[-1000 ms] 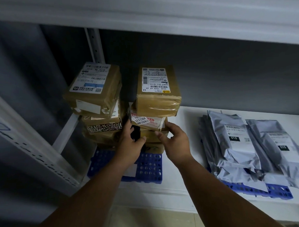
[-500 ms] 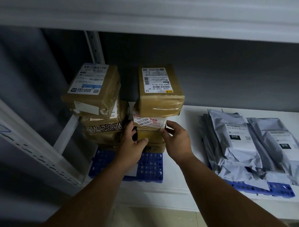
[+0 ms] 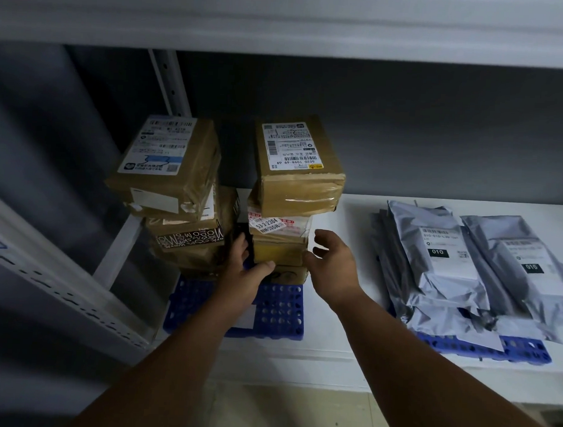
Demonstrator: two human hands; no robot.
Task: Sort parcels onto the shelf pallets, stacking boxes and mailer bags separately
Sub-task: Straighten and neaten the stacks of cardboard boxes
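Two stacks of brown cardboard boxes stand on a blue pallet (image 3: 280,315) at the shelf's left. The left stack (image 3: 174,189) leans a little; the right stack (image 3: 299,182) carries a large labelled box on top. My left hand (image 3: 245,273) has its fingers in the gap between the stacks and its thumb on the front of a lower box (image 3: 283,252) in the right stack. My right hand (image 3: 334,267) hovers just off that box's right side, fingers spread and holding nothing. Grey mailer bags (image 3: 442,262) lie piled on a second blue pallet (image 3: 525,351) to the right.
The white shelf board (image 3: 332,344) runs under both pallets, with a bare strip between them. A white perforated upright (image 3: 169,82) stands behind the left stack, and an angled white rail (image 3: 45,267) crosses at the left. The upper shelf (image 3: 282,19) hangs close overhead.
My right hand has come off the right side of the box stack and opened. My left hand stays at the stack's left corner. The right stack looks straighter.
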